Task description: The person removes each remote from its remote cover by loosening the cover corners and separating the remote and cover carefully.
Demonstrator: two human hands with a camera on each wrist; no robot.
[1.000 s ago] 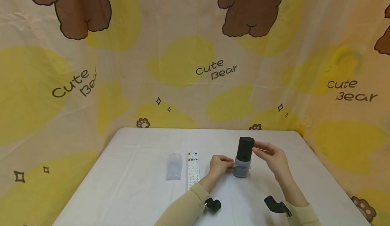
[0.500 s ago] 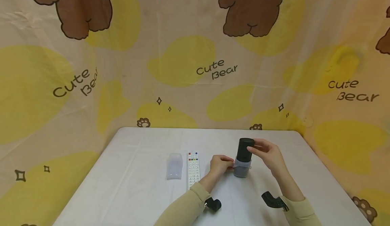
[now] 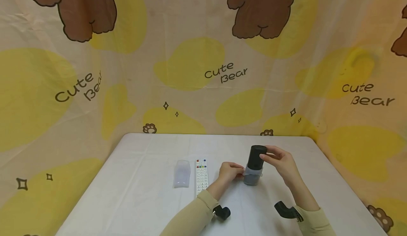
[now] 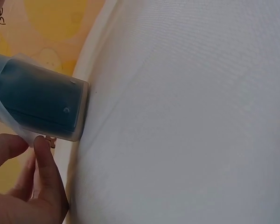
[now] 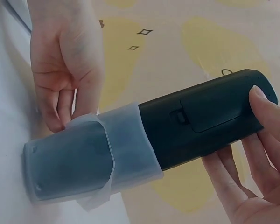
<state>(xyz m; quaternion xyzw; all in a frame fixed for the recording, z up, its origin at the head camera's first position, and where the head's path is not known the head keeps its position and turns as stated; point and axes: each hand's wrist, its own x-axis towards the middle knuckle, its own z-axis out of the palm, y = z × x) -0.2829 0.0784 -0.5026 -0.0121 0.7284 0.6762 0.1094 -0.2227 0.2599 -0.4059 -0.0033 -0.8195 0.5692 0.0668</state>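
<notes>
A black remote control stands upright on the table, leaning slightly right. Its lower half sits inside a translucent silicone cover, whose upper part is folded down over itself. My left hand pinches the loose edge of that cover between thumb and fingertip, as the left wrist view shows up close. At the top end my right hand grips the remote, thumb across the face with the battery door and fingers behind. The bottom of the cover meets the table.
A second translucent cover lies flat to the left. Beside it is a white remote control with coloured buttons, its near end overlapped by my left sleeve. The white-covered table ends at a patterned cloth backdrop.
My right hand has shifted left, its thumb now across the black remote's near face. The remote's top sits slightly lower and further right. My left hand keeps its pinch on the cover.
</notes>
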